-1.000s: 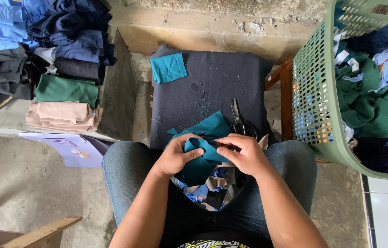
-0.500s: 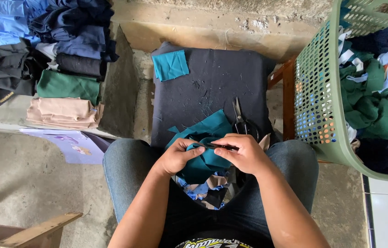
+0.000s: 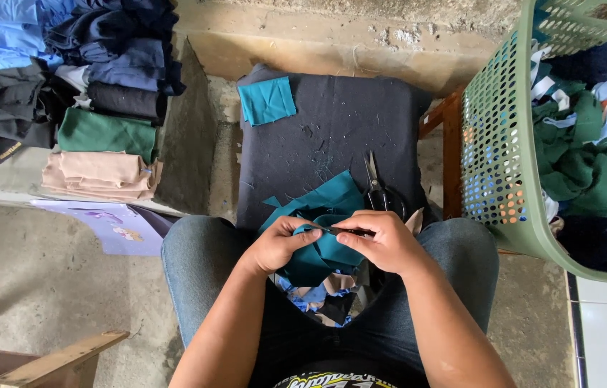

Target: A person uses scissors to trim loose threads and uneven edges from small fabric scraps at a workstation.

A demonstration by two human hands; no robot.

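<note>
I sit with a teal piece of cloth [image 3: 321, 215] over my lap and the near edge of a dark padded board [image 3: 332, 122]. My left hand [image 3: 278, 244] pinches one end of a thin dark folded edge of the cloth. My right hand [image 3: 382, 241] pinches the other end, so the edge is stretched between them. Black scissors [image 3: 377, 188] lie on the board just beyond my right hand. A small teal square of cloth [image 3: 266, 100] lies at the board's far left corner. Mixed fabric scraps [image 3: 318, 294] sit between my knees.
Folded clothes in blue, black, green and beige are stacked at the left [image 3: 95, 108]. A green plastic laundry basket [image 3: 497, 144] full of garments stands at the right, beside a wooden frame [image 3: 451, 144]. A purple sheet [image 3: 113, 226] lies on the concrete floor.
My hands have drawn apart slightly, pulling the cloth's dark edge taut between them. The view has shifted a little.
</note>
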